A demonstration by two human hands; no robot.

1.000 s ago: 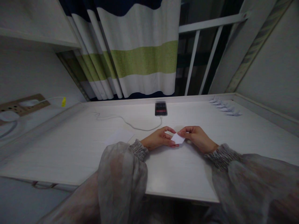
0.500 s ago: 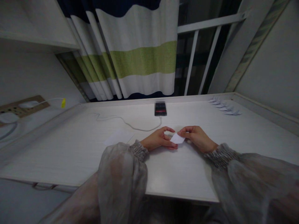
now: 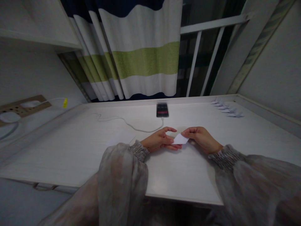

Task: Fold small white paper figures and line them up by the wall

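At nine o'clock from the folded paper (image 3: 180, 139), the left hand (image 3: 161, 140) supports its left end, thumb on top and fingers beneath; a light, steady hold there should stop the layers slipping. Held between both hands over the counter (image 3: 183, 175), the paper looks small, plain white and angular, tapering left. At two o'clock, the right hand (image 3: 203, 138) pinches its upper corner; aligning edges before pressing would give crisper creases.
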